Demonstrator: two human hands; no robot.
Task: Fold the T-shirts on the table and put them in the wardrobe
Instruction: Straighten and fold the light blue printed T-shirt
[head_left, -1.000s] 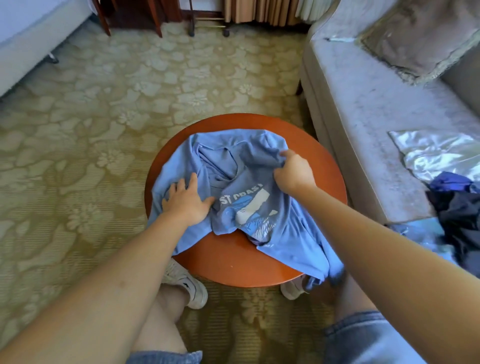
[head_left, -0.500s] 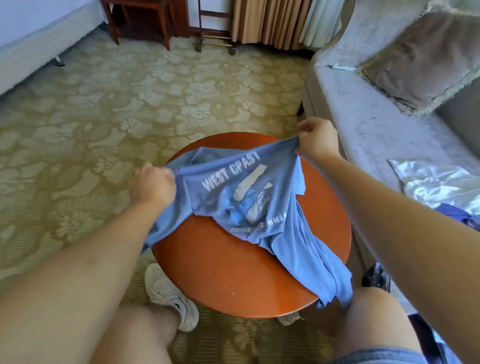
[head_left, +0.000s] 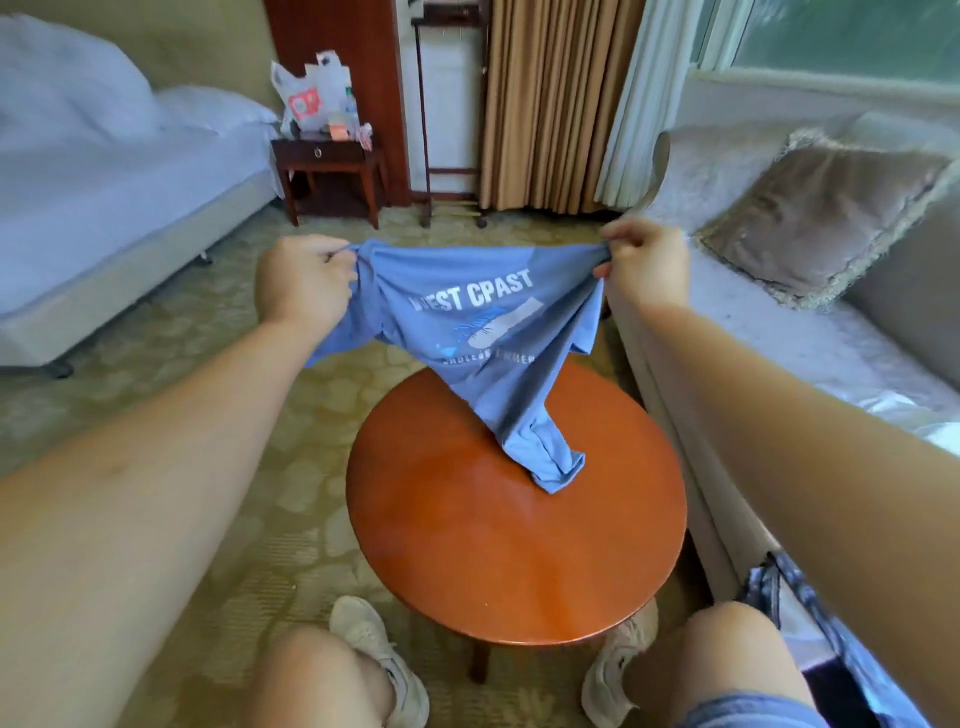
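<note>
I hold the T-shirt (head_left: 483, 322) up in mid-frame, my left hand (head_left: 306, 283) pinching one top corner and my right hand (head_left: 644, 262) the other. The hands are well apart and the cloth is stretched between them. The print faces me. The lower end hangs down, bunched, and touches the table (head_left: 493, 561) at frame centre. I judge this to be the shake-out step, with no fold made yet. Next I would lay it flat on the table and pull the bunched hem straight before folding.
</note>
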